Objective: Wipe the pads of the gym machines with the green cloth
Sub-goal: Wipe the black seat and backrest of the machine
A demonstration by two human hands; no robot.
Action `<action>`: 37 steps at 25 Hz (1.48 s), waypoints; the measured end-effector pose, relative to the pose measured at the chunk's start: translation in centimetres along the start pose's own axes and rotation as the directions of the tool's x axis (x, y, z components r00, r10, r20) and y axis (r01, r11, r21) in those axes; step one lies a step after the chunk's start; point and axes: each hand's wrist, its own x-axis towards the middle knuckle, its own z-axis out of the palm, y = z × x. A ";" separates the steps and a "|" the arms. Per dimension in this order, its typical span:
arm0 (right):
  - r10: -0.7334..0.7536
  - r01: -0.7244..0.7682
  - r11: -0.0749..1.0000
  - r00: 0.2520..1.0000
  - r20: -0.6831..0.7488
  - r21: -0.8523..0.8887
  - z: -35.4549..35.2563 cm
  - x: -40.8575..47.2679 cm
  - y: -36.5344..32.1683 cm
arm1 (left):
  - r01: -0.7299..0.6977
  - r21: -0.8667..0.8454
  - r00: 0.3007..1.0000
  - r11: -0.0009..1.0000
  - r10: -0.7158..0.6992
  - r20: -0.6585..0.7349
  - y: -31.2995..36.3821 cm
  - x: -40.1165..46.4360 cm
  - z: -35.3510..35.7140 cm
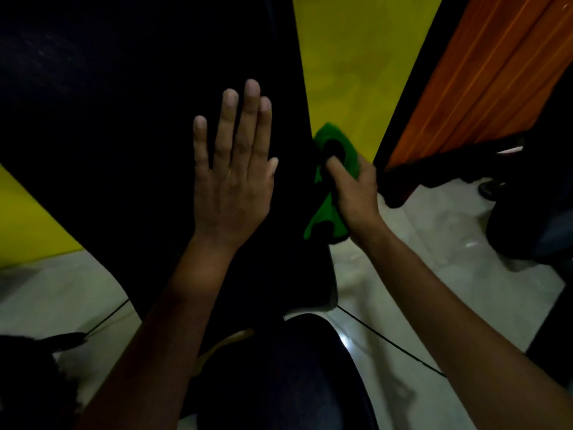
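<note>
A large black pad (124, 113) of a gym machine fills the left and centre of the head view. My left hand (234, 172) lies flat on it, palm down, fingers spread and holding nothing. My right hand (353, 190) grips the green cloth (335, 144) and presses it against the pad's right edge. Part of the cloth hangs below my fist, and its middle is hidden by my fingers.
A yellow wall (356, 63) stands behind the pad, with an orange wooden panel (483, 76) to its right. Pale floor tiles (434, 243) lie below. A dark object (533, 218) sits at the right. My dark-clothed knee (294, 367) is at the bottom, and a thin cable (387, 339) crosses the floor.
</note>
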 end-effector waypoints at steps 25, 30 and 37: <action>0.235 -0.234 0.972 0.970 0.057 -0.026 -3.6 -2.8 6.8 | 0.088 -0.115 0.970 0.989 -0.059 0.236 4.5 -9.7 1.3; 0.526 -0.524 0.845 0.851 -0.013 -0.103 -6.1 -6.5 13.0 | 0.110 -0.132 0.971 0.985 -0.078 0.227 5.2 -11.2 1.8; 0.429 -0.429 0.902 0.903 -0.014 -0.048 -5.8 -5.6 12.1 | 0.051 -0.147 0.966 0.988 -0.012 0.258 6.4 -17.2 3.2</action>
